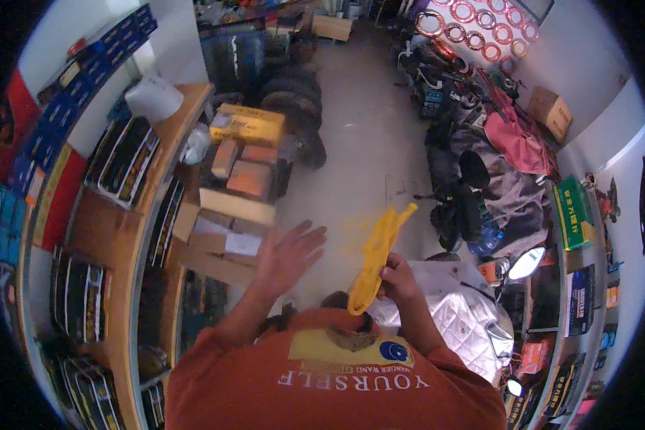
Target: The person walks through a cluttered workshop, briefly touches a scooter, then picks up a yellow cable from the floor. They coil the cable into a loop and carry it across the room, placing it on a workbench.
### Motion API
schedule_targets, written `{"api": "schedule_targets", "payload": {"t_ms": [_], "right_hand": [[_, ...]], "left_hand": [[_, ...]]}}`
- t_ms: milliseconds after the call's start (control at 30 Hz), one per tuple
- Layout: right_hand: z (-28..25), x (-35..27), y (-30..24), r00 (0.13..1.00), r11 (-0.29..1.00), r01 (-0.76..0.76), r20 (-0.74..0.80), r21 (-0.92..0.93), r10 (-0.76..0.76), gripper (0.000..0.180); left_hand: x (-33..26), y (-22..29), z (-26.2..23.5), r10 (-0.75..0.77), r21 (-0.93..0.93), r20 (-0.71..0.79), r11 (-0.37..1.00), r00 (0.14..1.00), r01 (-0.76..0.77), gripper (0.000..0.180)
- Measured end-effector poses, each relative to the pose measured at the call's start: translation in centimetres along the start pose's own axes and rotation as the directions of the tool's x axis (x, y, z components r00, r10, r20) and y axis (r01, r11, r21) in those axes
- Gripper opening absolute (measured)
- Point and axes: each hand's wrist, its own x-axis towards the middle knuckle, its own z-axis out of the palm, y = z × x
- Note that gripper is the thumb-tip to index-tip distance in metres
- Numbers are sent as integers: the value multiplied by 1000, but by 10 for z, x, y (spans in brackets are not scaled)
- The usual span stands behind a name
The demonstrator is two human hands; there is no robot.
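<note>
My right hand point(403, 281) is closed around the side of a long, bright yellow object point(373, 261), in front of my chest. This object has a rounded loop-like lower end and a narrow knobbed upper tip. A yellow blur spreads beside its left edge, so I cannot tell its exact kind. My left hand point(292, 259) is raised with its fingers spread and nothing in it. It is apart from the yellow object, and in the picture it lies close to an open cardboard box point(229, 242).
Wooden shelves point(129, 244) with black boxes line the left side. Near them stands a yellow carton point(247, 125) by stacked tyres point(294, 100). At right are covered scooters point(509, 193) and a silver quilted cover point(444, 301). The grey floor point(355, 143) runs between both sides.
</note>
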Motion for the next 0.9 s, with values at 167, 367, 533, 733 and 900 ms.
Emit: {"api": "schedule_targets", "payload": {"t_ms": [167,367,533,733,900], "right_hand": [[-45,81,-7,974,886,-193,-189,-421,123,28],[-117,181,-58,965,873,-244,-196,-422,175,27],[-170,276,-148,989,931,-148,-22,-333,149,28],[-225,387,-237,940,981,-45,339,187,-21,31],[-255,465,-234,979,969,-173,74,-174,188,26]], "left_hand": [[99,15,2,-91,-93,-20,992,996,89,77],[213,32,-7,-48,95,-139,994,989,62,80],[306,67,17,76,167,-166,985,983,-48,80],[413,97,18,120,120,-192,988,974,-98,80],[509,123,-7,36,-76,-164,996,986,-49,76]]}}
